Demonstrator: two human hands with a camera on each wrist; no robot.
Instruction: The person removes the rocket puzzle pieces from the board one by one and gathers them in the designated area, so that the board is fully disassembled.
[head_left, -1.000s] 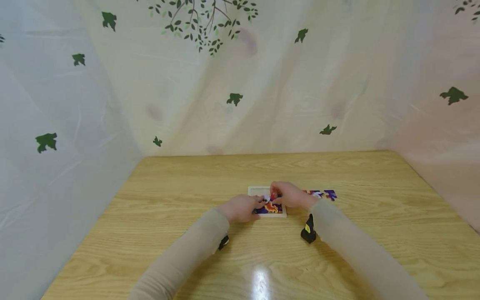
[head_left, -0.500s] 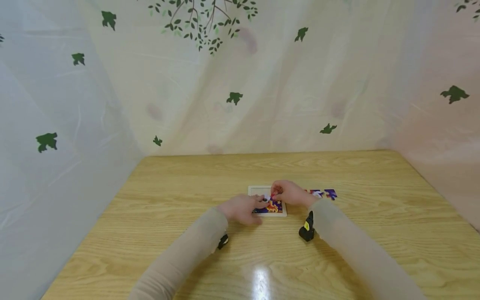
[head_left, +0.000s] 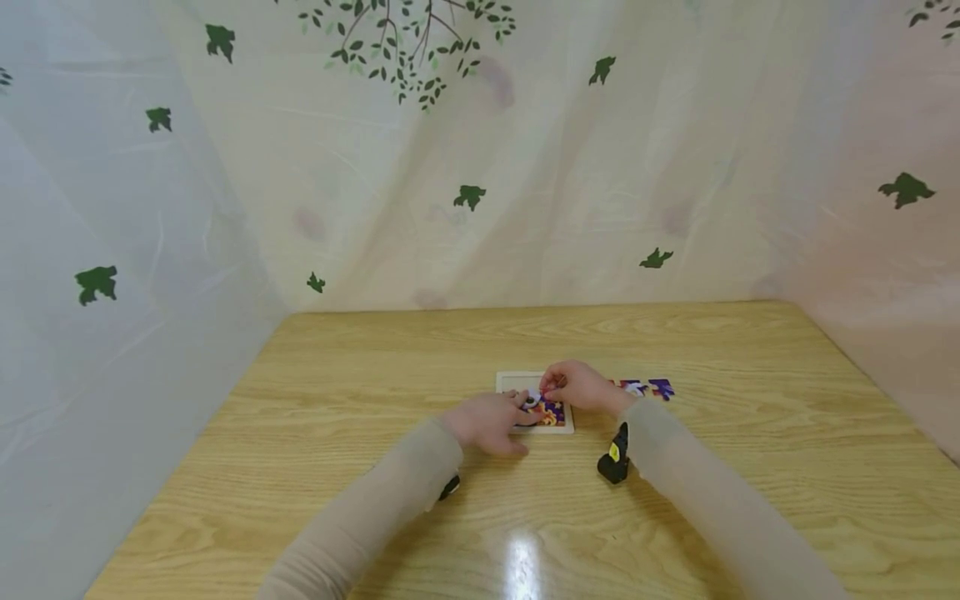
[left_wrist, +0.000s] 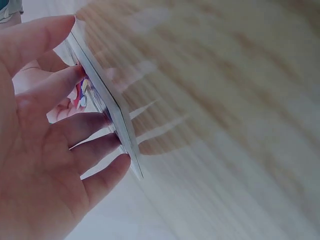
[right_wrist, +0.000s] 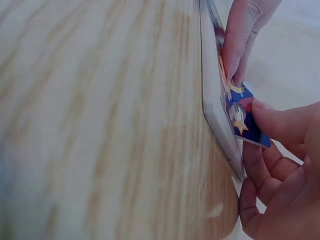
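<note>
Right hand (head_left: 583,388) pinches a puzzle piece (right_wrist: 253,132); left hand (head_left: 491,421) lies with fingers outstretched on the puzzle.
The piece, blue with a star, sits between thumb and fingers at the edge of the pale frame (head_left: 555,431), which lies between both hands; more pieces (head_left: 661,388) lie right of the right hand, on the wooden table (head_left: 375,367).

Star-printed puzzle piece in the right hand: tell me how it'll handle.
The star-printed puzzle piece is probably stiff: no bend shows in the grip of the right hand. Thin, so likely light. Flat, so it should slide, not roll.
</note>
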